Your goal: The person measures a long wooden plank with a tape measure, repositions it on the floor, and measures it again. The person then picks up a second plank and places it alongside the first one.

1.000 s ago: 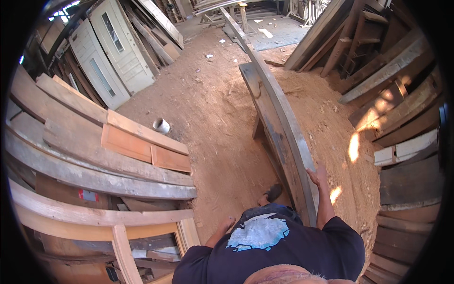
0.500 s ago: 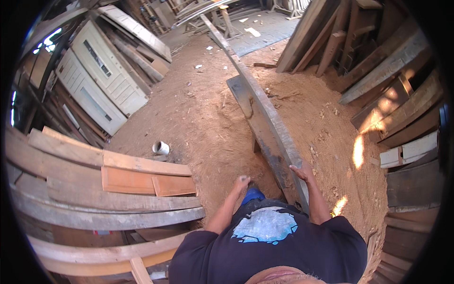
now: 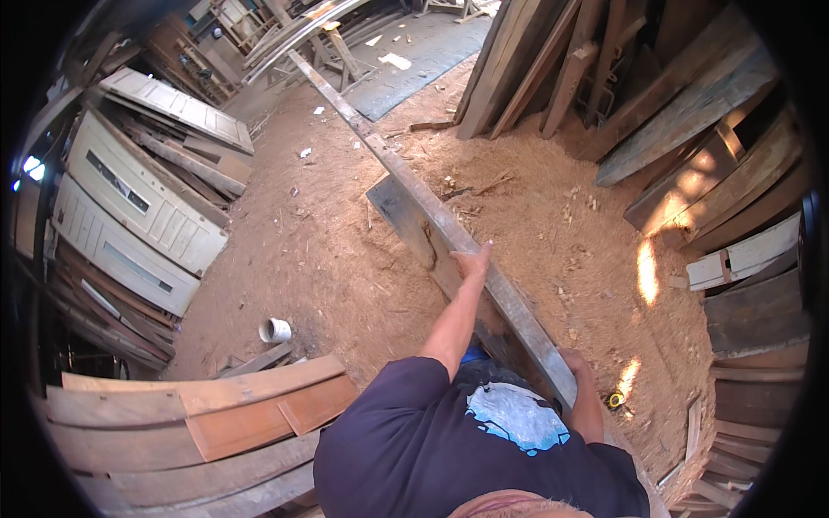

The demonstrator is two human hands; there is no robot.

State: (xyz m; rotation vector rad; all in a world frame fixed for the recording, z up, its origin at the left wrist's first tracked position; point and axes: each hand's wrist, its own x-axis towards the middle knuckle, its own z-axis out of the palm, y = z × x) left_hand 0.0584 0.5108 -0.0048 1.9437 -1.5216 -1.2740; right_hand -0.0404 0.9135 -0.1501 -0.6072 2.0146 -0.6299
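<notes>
A long grey wooden beam (image 3: 509, 298) runs from in front of my body away to the far left. Under and beside it stands a wide, dark board (image 3: 401, 216) with a smooth edge. My left hand (image 3: 471, 261) reaches forward and grips the beam partway along, with the thumb lying over its top. Near the beam's close end, my right hand (image 3: 579, 364) holds its right side; the fingers are partly hidden. The beam's near end lies close against my shirt.
A yellow and black tape measure (image 3: 615, 401) lies on the sawdust floor to the right. Stacked planks (image 3: 112, 414) fill the near left, with white panelled doors (image 3: 129, 246) beyond. A white bucket (image 3: 275, 330) rests on its side. Boards (image 3: 682, 112) lean along the right.
My left hand has moved from beside my body forward onto the beam. My right hand has shifted down toward the near end. The view has turned to the right.
</notes>
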